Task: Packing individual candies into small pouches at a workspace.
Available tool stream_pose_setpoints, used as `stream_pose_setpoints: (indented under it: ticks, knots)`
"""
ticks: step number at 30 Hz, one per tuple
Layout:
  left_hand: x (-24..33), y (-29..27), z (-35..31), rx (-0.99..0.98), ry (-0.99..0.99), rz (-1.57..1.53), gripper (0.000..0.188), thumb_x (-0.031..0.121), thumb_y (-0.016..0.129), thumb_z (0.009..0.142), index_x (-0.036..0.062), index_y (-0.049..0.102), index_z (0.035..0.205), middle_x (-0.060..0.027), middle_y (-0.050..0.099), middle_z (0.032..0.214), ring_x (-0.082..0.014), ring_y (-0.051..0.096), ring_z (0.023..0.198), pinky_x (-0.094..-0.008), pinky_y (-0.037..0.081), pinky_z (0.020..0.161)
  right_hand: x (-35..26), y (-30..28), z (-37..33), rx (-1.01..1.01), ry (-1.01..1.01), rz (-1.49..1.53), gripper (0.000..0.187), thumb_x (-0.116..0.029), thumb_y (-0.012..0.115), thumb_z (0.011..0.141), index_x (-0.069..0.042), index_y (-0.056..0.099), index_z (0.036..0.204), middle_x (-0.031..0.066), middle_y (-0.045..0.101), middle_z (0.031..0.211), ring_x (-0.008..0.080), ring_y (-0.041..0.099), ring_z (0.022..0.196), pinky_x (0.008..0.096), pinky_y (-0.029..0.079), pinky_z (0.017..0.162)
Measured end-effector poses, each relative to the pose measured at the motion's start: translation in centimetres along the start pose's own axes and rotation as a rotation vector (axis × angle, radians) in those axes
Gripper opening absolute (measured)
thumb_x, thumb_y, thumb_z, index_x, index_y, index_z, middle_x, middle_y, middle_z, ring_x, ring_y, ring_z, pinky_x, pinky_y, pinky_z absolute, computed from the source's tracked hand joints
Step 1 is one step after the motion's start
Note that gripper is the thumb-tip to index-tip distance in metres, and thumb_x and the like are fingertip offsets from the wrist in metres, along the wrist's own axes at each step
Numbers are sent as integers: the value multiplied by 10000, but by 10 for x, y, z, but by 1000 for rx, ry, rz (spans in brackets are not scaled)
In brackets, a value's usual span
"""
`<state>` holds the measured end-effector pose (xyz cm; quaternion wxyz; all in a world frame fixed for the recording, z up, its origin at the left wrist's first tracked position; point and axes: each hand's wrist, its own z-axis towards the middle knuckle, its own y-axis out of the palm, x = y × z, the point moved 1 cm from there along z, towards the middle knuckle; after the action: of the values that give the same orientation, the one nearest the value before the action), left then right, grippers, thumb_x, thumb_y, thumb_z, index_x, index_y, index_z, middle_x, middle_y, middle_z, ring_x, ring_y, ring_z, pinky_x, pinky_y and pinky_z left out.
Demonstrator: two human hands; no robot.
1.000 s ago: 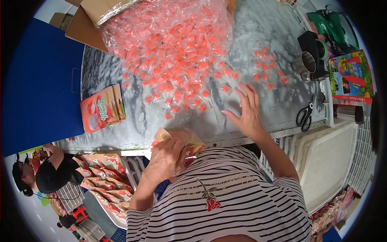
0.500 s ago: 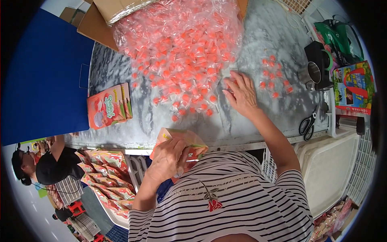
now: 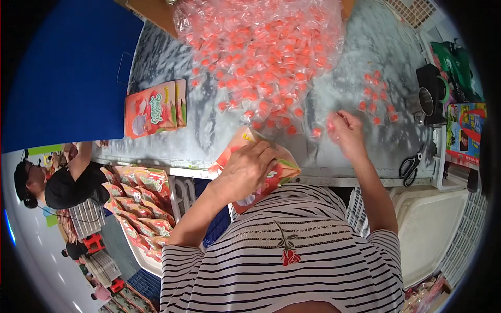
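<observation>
Marble edge point(image 3: 326, 181) borders left hand's point(image 3: 249, 166) pouch point(image 3: 283, 166); right hand point(image 3: 346, 133) has room.

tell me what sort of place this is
Probably a food-packing workshop: heaped clear-wrapped red sweets on a marbled table, red pouches in a tray, and stacked white trays.

Pouches point(image 3: 151, 112) left — packets point(image 3: 269, 62) centre

ok so the right hand point(image 3: 348, 133) now pinches a clear-wrapped red candy point(image 3: 330, 128) instead of stretching its fingers out, and the left hand point(image 3: 249, 164) has the pink pouch point(image 3: 284, 161) further over the table edge point(image 3: 329, 181).
</observation>
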<state>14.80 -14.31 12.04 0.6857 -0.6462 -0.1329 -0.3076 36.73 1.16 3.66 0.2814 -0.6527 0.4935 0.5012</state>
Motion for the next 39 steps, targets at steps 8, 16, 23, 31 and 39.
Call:
stream_pose_setpoints:
  ticks: [8,16,23,31,39]
  knots:
    - [9,8,4,20,100,-34,198,2,602,763,-35,581,956,-161,556,947,-337,580,867,-410,487,750,-20,85,-41,-295,-247,-353,169,-148,629,896,18,628,862,93,631,689,147,594,573,273,436,508]
    - [25,27,-4,-48,142,-63,187,52,628,759,-37,579,917,-152,543,899,-325,565,839,-411,468,781,-26,86,-37,-400,-79,-646,321,-267,651,849,45,591,806,155,588,632,236,575,567,356,464,566]
    - [14,27,4,20,154,-104,137,57,619,807,-36,581,899,-160,563,837,-321,580,825,-402,464,789,4,66,-24,-291,581,492,238,-201,599,918,-2,625,1046,46,637,966,123,588,898,264,472,795]
    - [12,19,-4,-21,68,-181,107,27,600,784,-15,575,879,-167,557,859,-315,572,820,-396,463,788,-18,77,-62,-497,-474,-605,331,12,504,867,28,482,1197,195,537,1185,336,539,1117,385,439,950]
    - [16,11,-19,15,34,-75,130,20,629,763,-22,585,878,-163,568,858,-324,573,778,-413,486,719,-28,63,-67,-447,-286,-332,281,-4,559,872,-6,561,1153,194,565,1132,299,595,1015,347,482,865]
